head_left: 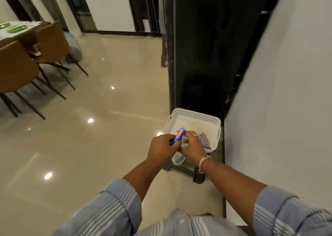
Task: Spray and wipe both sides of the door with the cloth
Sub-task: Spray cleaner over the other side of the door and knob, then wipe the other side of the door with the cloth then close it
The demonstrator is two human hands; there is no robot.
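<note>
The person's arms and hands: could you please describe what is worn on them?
Both forearms are bare below rolled-up light blue sleeves with pale stripes, the left sleeve and the right sleeve. The right hand has a silver ring on one finger and a chunky silver chain bracelet at the wrist. The left hand wears nothing.

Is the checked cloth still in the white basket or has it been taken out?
In. The checked cloth lies crumpled inside the white basket, beside the right hand; neither hand grips it.

Head camera looks steeply down, close above both hands and floor point(89, 110).
</note>
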